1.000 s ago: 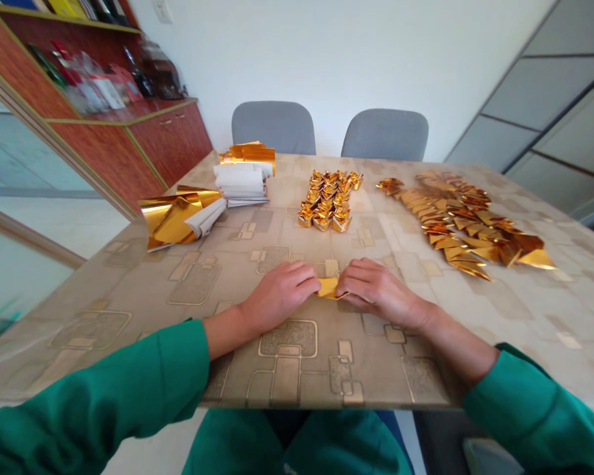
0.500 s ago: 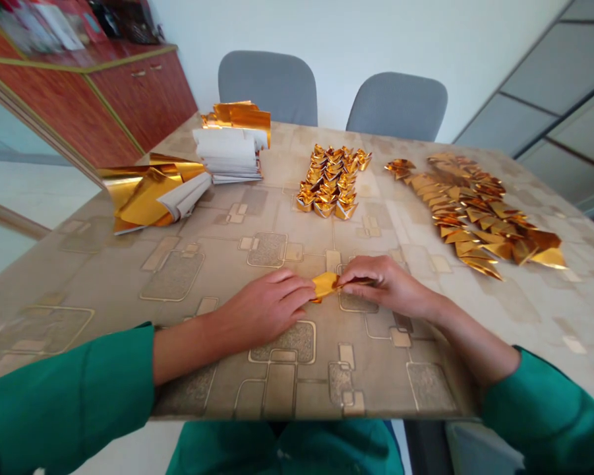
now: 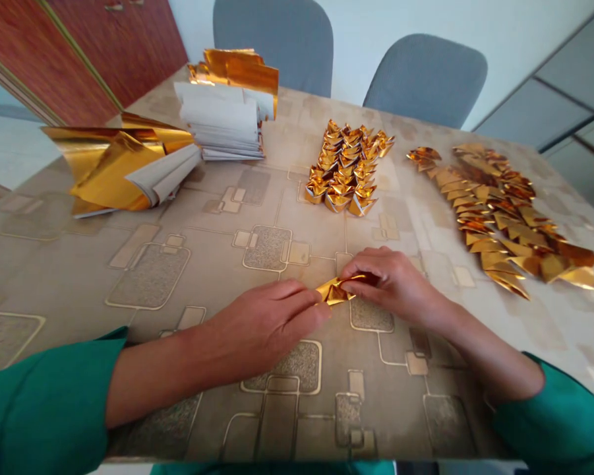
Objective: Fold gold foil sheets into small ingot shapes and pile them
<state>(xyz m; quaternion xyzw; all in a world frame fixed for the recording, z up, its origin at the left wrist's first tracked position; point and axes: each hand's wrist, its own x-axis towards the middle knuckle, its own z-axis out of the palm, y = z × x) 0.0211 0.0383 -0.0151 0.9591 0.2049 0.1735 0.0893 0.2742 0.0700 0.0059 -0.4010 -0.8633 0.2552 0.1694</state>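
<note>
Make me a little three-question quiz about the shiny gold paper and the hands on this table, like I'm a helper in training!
1. True or false: the left hand and right hand both touch the small gold paper.
2. Which is farthest right: A) grey-white stack, B) overlapping gold pieces, C) block of little boat shapes?
3. How many chairs show behind the table?

Key: 1 true; 2 B; 3 two.
</note>
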